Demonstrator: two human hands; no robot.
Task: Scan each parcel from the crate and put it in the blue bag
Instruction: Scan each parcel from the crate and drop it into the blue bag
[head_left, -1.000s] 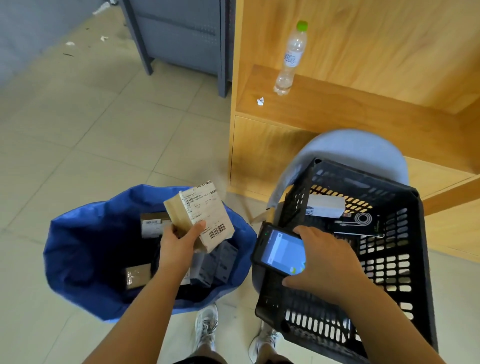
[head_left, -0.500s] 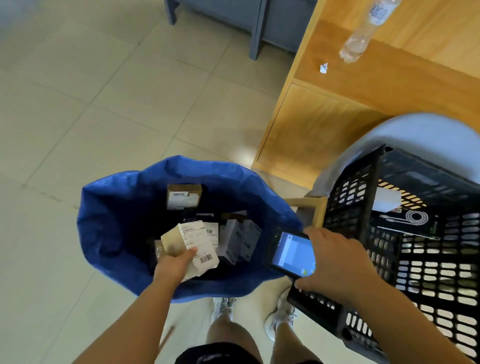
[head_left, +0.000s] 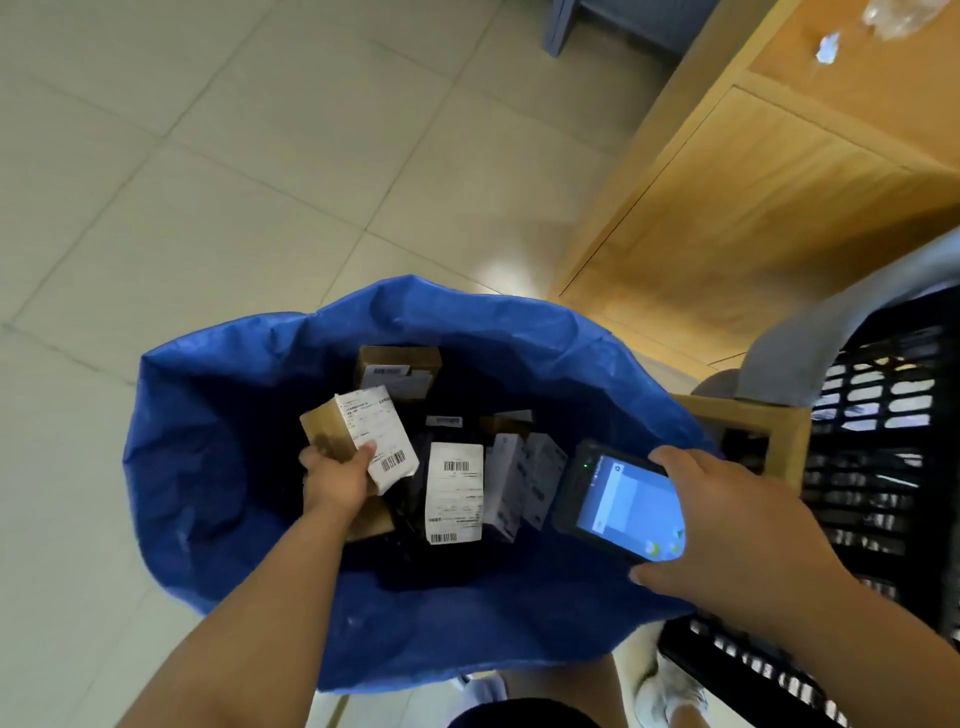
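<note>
My left hand (head_left: 335, 475) reaches down inside the open blue bag (head_left: 218, 467) and grips a small brown cardboard parcel (head_left: 358, 434) with a white barcode label. Several labelled parcels lie on the bag's bottom, among them a white-labelled one (head_left: 454, 491) and a brown box (head_left: 397, 371) at the back. My right hand (head_left: 727, 525) holds a dark handheld scanner (head_left: 621, 504) with a lit blue screen over the bag's right rim. The black plastic crate (head_left: 878, 467) stands at the right edge; its inside is mostly out of frame.
A wooden cabinet (head_left: 753, 171) stands behind the crate, with a scrap of paper (head_left: 827, 48) on its shelf. A grey seat back (head_left: 826, 338) rises beside the crate. Pale floor tiles (head_left: 208, 156) spread to the left. My shoes (head_left: 670, 691) show below the bag.
My left hand has carried the brown parcel from above the bag's rim down into the bag. The view has tilted down and left. My right hand keeps hold of the scanner.
</note>
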